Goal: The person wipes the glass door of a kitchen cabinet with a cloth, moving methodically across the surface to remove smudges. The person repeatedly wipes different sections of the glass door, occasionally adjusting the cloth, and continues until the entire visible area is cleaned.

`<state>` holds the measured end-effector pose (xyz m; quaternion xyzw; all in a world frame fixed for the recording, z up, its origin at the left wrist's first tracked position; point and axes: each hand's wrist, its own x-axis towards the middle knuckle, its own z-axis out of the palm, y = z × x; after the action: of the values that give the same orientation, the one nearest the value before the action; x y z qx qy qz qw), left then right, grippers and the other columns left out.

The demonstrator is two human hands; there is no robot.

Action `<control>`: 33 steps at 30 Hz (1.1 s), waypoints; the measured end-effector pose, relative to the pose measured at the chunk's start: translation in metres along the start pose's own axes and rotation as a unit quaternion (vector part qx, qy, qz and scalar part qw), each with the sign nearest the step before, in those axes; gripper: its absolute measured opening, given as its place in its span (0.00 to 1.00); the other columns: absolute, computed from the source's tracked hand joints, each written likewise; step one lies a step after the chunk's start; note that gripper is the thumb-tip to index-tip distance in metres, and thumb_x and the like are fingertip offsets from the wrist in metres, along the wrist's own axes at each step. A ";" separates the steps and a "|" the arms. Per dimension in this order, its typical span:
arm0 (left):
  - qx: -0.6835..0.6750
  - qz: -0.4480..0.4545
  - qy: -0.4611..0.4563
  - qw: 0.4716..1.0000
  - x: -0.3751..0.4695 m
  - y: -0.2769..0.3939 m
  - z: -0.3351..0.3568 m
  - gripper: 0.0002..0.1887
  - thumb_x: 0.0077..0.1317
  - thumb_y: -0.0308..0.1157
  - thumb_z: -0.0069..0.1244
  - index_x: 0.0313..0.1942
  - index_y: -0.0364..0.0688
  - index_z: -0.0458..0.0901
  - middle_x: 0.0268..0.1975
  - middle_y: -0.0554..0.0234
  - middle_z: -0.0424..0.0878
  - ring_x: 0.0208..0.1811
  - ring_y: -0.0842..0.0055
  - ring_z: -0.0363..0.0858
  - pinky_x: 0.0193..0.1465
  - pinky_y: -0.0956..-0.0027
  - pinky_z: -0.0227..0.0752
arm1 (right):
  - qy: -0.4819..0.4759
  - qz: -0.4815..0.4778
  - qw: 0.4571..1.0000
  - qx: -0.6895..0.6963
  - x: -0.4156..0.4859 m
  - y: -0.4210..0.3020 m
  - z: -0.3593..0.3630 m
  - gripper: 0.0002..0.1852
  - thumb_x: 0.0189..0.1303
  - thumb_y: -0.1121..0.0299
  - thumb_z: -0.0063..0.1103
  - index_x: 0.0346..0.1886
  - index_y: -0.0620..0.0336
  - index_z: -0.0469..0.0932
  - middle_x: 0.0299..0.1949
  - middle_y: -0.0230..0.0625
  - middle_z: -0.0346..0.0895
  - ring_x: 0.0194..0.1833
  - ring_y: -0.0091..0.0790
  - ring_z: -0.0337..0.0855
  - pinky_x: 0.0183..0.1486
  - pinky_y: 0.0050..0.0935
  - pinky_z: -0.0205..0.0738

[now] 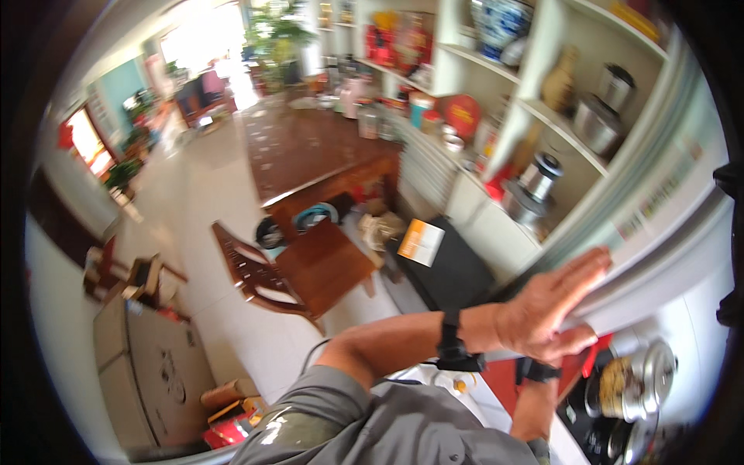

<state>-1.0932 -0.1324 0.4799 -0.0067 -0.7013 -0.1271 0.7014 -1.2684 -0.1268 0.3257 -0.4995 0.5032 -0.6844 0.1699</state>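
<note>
My left hand point(549, 308) reaches across my body, fingers stretched out and thumb apart. It lies against or just in front of the edge of a pale framed door panel point(651, 232), and contact is hard to make out. A black band point(452, 343) circles the left wrist. Below it, my right forearm points upward with another black band point(540, 369). The right hand itself is hidden behind the left one. Beneath my hands is a red surface point(501, 381). On the right, a steel pot with a glass lid point(639, 381) holds yellowish food on a black cooktop point(572, 415).
A wooden chair point(325, 267) stands by a dark wooden table point(314, 145). A black box point(447, 273) carries an orange-and-white card point(421, 242). White shelves point(561, 125) hold vases and steel appliances. A large cardboard box point(163, 378) stands at lower left.
</note>
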 end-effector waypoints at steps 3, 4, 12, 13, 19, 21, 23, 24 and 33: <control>-0.013 -0.028 -0.011 0.999 0.001 -0.002 -0.001 0.46 0.64 0.33 0.65 0.77 0.28 0.56 0.76 0.34 0.63 0.77 0.39 0.64 0.76 0.48 0.64 | 0.006 0.011 1.000 -0.004 -0.011 0.000 -0.004 0.27 0.73 0.61 0.59 0.67 0.70 0.69 0.57 0.44 0.78 0.54 0.37 0.77 0.59 0.37 0.72; -0.019 -0.030 -0.011 0.999 0.000 -0.001 0.000 0.46 0.64 0.33 0.64 0.76 0.28 0.57 0.76 0.33 0.64 0.77 0.39 0.65 0.76 0.49 0.65 | 0.009 0.017 1.000 -0.008 -0.016 -0.001 -0.006 0.27 0.73 0.62 0.59 0.67 0.70 0.69 0.57 0.44 0.78 0.54 0.37 0.77 0.59 0.37 0.72; -0.028 -0.057 0.033 0.997 -0.004 0.001 0.003 0.44 0.59 0.30 0.65 0.75 0.33 0.63 0.70 0.31 0.71 0.72 0.40 0.71 0.72 0.49 0.69 | 0.025 0.037 0.995 -0.089 -0.037 -0.017 -0.030 0.27 0.72 0.62 0.60 0.67 0.70 0.70 0.57 0.44 0.78 0.54 0.37 0.78 0.59 0.37 0.73; -0.033 -0.054 0.050 0.997 -0.003 0.001 0.003 0.46 0.57 0.28 0.65 0.76 0.35 0.63 0.70 0.30 0.70 0.71 0.40 0.73 0.71 0.48 0.70 | 0.028 0.037 0.994 -0.102 -0.038 -0.019 -0.035 0.27 0.72 0.62 0.60 0.67 0.70 0.70 0.57 0.44 0.78 0.54 0.37 0.78 0.59 0.37 0.73; -0.052 -0.047 0.064 0.996 -0.002 -0.001 0.007 0.59 0.41 0.23 0.69 0.77 0.38 0.58 0.71 0.30 0.67 0.66 0.39 0.75 0.66 0.44 0.72 | 0.039 0.046 0.988 -0.144 -0.047 -0.023 -0.045 0.27 0.72 0.62 0.61 0.66 0.70 0.70 0.56 0.43 0.79 0.54 0.37 0.78 0.59 0.37 0.73; -0.066 -0.052 0.067 0.994 -0.003 -0.002 0.007 0.56 0.42 0.23 0.69 0.76 0.38 0.60 0.72 0.29 0.67 0.66 0.39 0.75 0.66 0.44 0.71 | 0.042 0.051 0.986 -0.151 -0.049 -0.022 -0.044 0.27 0.71 0.62 0.61 0.66 0.70 0.71 0.56 0.43 0.79 0.54 0.37 0.78 0.58 0.37 0.73; -0.082 -0.060 0.063 0.993 -0.004 -0.001 0.007 0.55 0.43 0.23 0.69 0.76 0.38 0.62 0.72 0.29 0.66 0.68 0.41 0.75 0.67 0.46 0.72 | 0.041 0.054 0.986 -0.151 -0.049 -0.023 -0.043 0.27 0.71 0.62 0.62 0.66 0.70 0.71 0.56 0.43 0.79 0.54 0.37 0.78 0.58 0.37 0.74; -0.084 -0.063 0.062 0.993 -0.004 -0.001 0.007 0.55 0.43 0.23 0.68 0.75 0.38 0.62 0.72 0.29 0.66 0.66 0.40 0.75 0.66 0.45 0.72 | 0.043 0.052 0.986 -0.152 -0.049 -0.024 -0.043 0.27 0.71 0.62 0.62 0.66 0.70 0.71 0.56 0.43 0.79 0.54 0.37 0.78 0.58 0.37 0.74; -0.086 -0.071 0.071 0.991 0.001 0.002 0.003 0.53 0.42 0.21 0.67 0.74 0.37 0.64 0.70 0.29 0.69 0.64 0.41 0.77 0.64 0.45 0.73 | 0.038 0.042 0.987 -0.147 -0.036 -0.031 -0.035 0.27 0.70 0.62 0.63 0.65 0.70 0.71 0.56 0.42 0.79 0.53 0.36 0.79 0.58 0.37 0.74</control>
<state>-1.0960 -0.1302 0.4808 -0.0082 -0.6349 -0.2366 0.7354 -1.2742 -0.0686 0.3338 -0.4710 0.6251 -0.6136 0.1039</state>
